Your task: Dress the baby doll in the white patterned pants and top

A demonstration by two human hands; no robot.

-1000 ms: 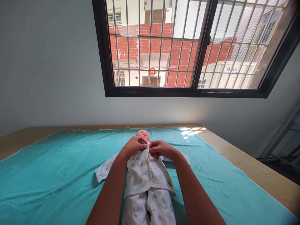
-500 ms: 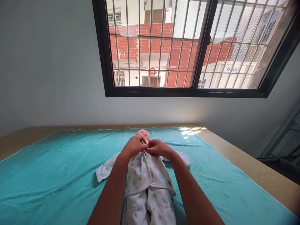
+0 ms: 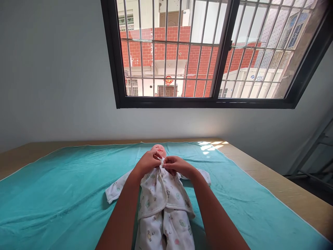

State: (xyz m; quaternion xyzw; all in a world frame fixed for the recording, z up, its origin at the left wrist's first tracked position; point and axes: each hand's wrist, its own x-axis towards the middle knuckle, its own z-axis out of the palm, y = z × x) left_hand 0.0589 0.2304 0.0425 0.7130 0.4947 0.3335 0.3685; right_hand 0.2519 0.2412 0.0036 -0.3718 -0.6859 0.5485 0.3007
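Observation:
A baby doll [image 3: 159, 149] lies on its back, its head away from me. It wears a white printed jacket [image 3: 153, 194] and matching trousers [image 3: 179, 229]; the jacket sleeves spread out to both sides. At the collar, just under the doll's chin, my left hand [image 3: 149, 161] pinches the jacket's edge from the left. My right hand [image 3: 178, 165] pinches the collar from the right, its fingertips close to the left ones. The jacket's front edges overlap down the middle. What exactly lies between the fingertips is partly hidden.
A turquoise cloth [image 3: 78, 180] covers most of the wooden table [image 3: 270, 173] beneath the doll. Behind the table is a grey-white wall [image 3: 65, 86] with a barred, black-framed window [image 3: 166, 102]. Sunlight patches fall at the far right of the cloth. A metal frame [image 3: 309, 156] stands at the right.
Both hands stay at the collar; the fingertips have parted very slightly, showing a little more white fabric between them. The whole view has shifted slightly.

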